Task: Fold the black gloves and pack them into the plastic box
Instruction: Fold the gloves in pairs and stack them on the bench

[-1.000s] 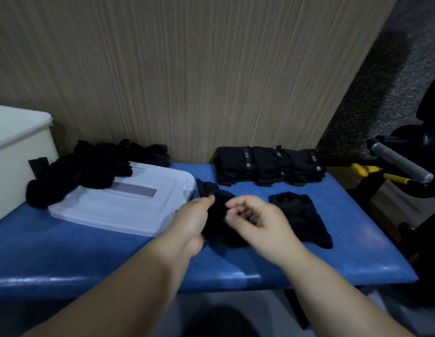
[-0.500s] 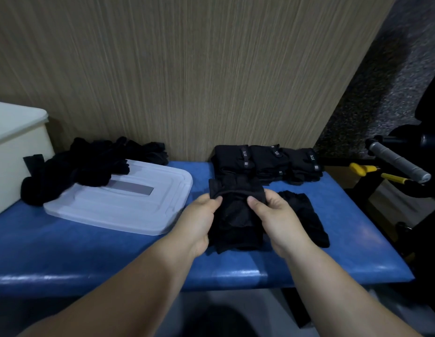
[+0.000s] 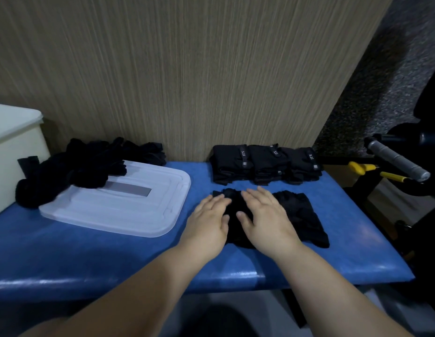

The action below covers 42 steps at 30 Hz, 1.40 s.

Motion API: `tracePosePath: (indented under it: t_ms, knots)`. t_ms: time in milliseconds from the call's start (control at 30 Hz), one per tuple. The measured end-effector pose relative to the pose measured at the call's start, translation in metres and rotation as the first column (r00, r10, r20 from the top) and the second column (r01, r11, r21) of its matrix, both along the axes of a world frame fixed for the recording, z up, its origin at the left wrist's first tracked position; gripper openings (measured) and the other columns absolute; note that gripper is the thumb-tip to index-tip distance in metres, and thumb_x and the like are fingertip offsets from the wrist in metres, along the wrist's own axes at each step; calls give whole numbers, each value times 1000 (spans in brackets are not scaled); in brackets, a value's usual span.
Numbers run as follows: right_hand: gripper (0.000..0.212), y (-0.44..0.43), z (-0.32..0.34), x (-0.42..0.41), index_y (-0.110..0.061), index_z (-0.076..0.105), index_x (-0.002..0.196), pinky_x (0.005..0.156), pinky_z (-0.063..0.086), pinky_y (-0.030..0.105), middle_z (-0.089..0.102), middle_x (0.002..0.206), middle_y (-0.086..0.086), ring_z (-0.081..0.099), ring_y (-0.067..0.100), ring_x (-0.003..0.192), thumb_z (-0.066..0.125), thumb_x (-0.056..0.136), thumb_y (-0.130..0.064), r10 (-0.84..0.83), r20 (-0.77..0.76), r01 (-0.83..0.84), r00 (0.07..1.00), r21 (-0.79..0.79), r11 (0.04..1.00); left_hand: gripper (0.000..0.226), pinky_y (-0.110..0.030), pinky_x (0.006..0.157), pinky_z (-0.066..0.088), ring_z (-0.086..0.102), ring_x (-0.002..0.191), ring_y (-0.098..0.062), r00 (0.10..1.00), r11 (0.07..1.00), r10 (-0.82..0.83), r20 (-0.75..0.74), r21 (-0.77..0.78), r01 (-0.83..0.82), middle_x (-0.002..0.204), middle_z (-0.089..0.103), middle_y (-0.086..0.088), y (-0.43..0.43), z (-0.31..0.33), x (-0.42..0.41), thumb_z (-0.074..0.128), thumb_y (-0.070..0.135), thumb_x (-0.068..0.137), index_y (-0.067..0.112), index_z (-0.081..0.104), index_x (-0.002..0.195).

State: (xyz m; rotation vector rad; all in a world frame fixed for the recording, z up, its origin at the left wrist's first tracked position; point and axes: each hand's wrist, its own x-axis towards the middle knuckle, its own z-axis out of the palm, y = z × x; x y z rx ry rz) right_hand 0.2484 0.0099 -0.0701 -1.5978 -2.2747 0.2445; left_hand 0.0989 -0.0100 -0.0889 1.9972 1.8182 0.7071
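Observation:
A black glove [image 3: 234,216] lies flat on the blue bench [image 3: 114,254]. My left hand [image 3: 210,221] and my right hand [image 3: 265,216] press on it side by side with straight fingers. A second black glove [image 3: 301,215] lies just to the right, partly under my right hand. Three folded gloves [image 3: 265,164] stand in a row against the wall behind. A heap of unfolded black gloves [image 3: 82,169] sits at the back left, partly on the white plastic lid [image 3: 128,210]. The plastic box [image 3: 12,144] is at the far left edge.
A wood-grain wall [image 3: 187,81] rises right behind the bench. To the right of the bench stand a grey padded bar [image 3: 396,160], yellow-handled parts [image 3: 362,167] and dark exercise equipment. The bench's front edge runs close to my forearms.
The glove was held up between both hands; it now lies flat on the bench with both palms pressing it down. The view has tilted slightly.

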Motion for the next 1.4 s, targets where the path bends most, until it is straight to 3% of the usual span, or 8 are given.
tracePosePath:
  t_ms: [267, 500, 667, 833, 1033, 1200, 1267, 1400]
  knots:
    - [57, 2, -9, 3, -22, 7, 154, 119, -13, 36, 0, 162, -9, -13, 9, 147, 19, 103, -43, 104, 292, -32, 951, -242, 970, 51, -34, 120, -5, -7, 148, -11, 947, 983, -99, -305, -178, 46, 161, -1, 14, -4, -2, 2, 15, 40, 104, 29, 9, 153]
    - [54, 0, 4, 9, -19, 19, 153, 119, -3, 26, 16, 161, -5, 4, 8, 148, 30, 104, -37, 131, 135, -108, 982, -164, 980, 52, -36, 120, -9, -11, 147, -13, 936, 979, -101, -338, -201, 33, 160, -6, 14, -9, -2, 3, 12, 43, 103, 31, 3, 153]
    - [38, 10, 28, 47, -18, 54, 134, 103, 36, 36, 52, 136, 9, 42, 29, 129, 44, 99, -25, -311, -190, 314, 931, -18, 949, 52, -38, 120, -9, -12, 147, -13, 935, 976, -107, -338, -215, 34, 160, -9, 13, -10, 0, 5, 11, 42, 103, 32, 2, 153]
    - [30, 29, 21, 103, -9, 56, 89, 54, 38, 31, 60, 94, 12, 53, 27, 76, 45, 93, -36, -621, 166, 637, 766, -315, 703, 52, -43, 119, -9, -12, 147, -15, 929, 973, -120, -349, -229, 40, 160, -13, 13, -11, 1, 8, 9, 44, 102, 34, -2, 152]
    - [30, 35, 15, 99, -12, 46, 73, 52, 37, 28, 54, 77, 3, 44, 15, 61, 58, 90, -33, -584, 216, 619, 782, -377, 689, 52, -45, 119, -8, -11, 147, -17, 930, 971, -118, -348, -238, 33, 160, -9, 13, -11, 3, 12, 10, 45, 102, 35, 1, 152]
    - [21, 36, 21, 98, -14, 53, 101, 63, 47, 33, 60, 97, 7, 57, 24, 86, 59, 88, -28, -537, -74, 459, 840, -430, 778, 53, -45, 119, -9, -10, 147, -17, 936, 972, -109, -336, -231, 31, 160, -7, 14, -11, 3, 11, 12, 47, 102, 36, 1, 152]
    - [17, 34, 23, 96, -8, 56, 92, 73, 52, 42, 65, 93, 16, 62, 31, 86, 62, 84, -22, -534, -300, 370, 790, -461, 806, 53, -45, 119, -9, -9, 147, -17, 939, 975, -103, -328, -222, 29, 160, -6, 14, -11, 2, 11, 13, 47, 102, 36, -1, 152]
    - [16, 25, 37, 86, -14, 47, 81, 62, 42, 37, 54, 76, 13, 54, 26, 71, 62, 85, -10, -470, -555, 165, 686, -511, 844, 54, -45, 119, -9, -8, 147, -16, 944, 975, -102, -314, -220, 32, 161, -4, 14, -10, 1, 11, 14, 48, 102, 36, 0, 152]
